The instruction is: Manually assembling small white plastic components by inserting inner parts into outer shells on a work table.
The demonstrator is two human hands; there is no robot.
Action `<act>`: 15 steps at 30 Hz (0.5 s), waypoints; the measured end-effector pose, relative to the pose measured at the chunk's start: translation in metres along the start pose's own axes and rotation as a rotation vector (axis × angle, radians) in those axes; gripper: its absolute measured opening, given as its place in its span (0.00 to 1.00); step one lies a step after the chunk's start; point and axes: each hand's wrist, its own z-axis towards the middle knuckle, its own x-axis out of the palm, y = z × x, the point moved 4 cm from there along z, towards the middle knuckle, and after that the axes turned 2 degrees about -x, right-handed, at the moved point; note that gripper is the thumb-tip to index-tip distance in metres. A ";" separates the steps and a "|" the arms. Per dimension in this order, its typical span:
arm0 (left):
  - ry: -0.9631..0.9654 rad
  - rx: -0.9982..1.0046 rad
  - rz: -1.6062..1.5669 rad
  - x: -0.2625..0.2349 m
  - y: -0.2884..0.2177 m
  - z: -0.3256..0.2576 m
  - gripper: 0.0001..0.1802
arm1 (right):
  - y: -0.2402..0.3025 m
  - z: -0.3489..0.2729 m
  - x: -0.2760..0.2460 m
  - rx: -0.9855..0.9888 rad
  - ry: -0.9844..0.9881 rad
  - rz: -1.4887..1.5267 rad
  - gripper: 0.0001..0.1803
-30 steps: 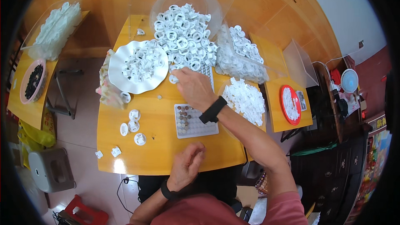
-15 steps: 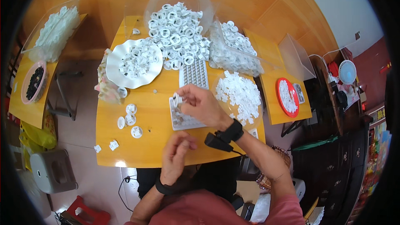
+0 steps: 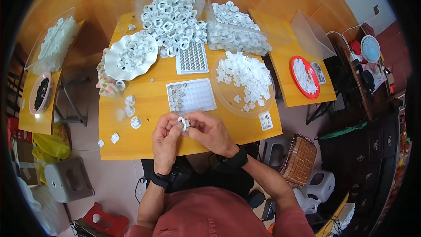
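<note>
Over the table's near edge, both hands are closed on a small white ring-shaped plastic part (image 3: 182,122). My left hand (image 3: 164,142) pinches it from the left, while my right hand (image 3: 214,135) grips its right side. A greyish round spot shows by the right thumb; fingers partly hide it, so I cannot make it out. Just beyond the hands lies a white blister tray (image 3: 199,96), with loose silver button cells (image 3: 176,100) in its left portion. Another tray (image 3: 192,59), filled with rows of button cells, sits farther back.
White parts are heaped (image 3: 173,19) at the back, beside a scalloped white plate (image 3: 148,63) of similar parts. A clear round dish (image 3: 223,98) holds small white pieces on the right. Several loose parts (image 3: 136,122) lie at left. Side tables carry a red tray (image 3: 314,95) and a pink basin (image 3: 33,105).
My right hand has come back from over the near tray, bringing the white part toward me. My left hand has risen to meet it, and both now hold it. The view has shifted.
</note>
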 end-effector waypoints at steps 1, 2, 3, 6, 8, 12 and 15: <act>0.012 0.021 0.026 0.001 -0.001 -0.001 0.07 | -0.001 -0.001 0.003 0.014 -0.023 0.155 0.12; 0.013 0.017 0.030 0.000 0.001 -0.001 0.07 | -0.001 -0.003 0.005 0.027 -0.046 0.310 0.11; -0.013 0.052 0.073 -0.002 0.003 0.000 0.07 | 0.000 -0.004 0.005 0.029 -0.049 0.314 0.11; -0.055 0.107 0.154 -0.002 0.003 0.000 0.07 | 0.002 -0.005 0.002 -0.018 -0.135 0.285 0.08; -0.071 0.123 0.191 -0.002 0.004 -0.001 0.06 | -0.004 -0.006 0.003 -0.009 -0.171 0.205 0.07; 0.014 0.030 0.128 -0.004 0.009 0.000 0.09 | -0.001 0.000 -0.009 0.036 -0.160 0.223 0.06; 0.057 -0.100 0.005 -0.004 0.011 0.001 0.14 | -0.005 0.002 -0.014 0.064 -0.119 0.244 0.06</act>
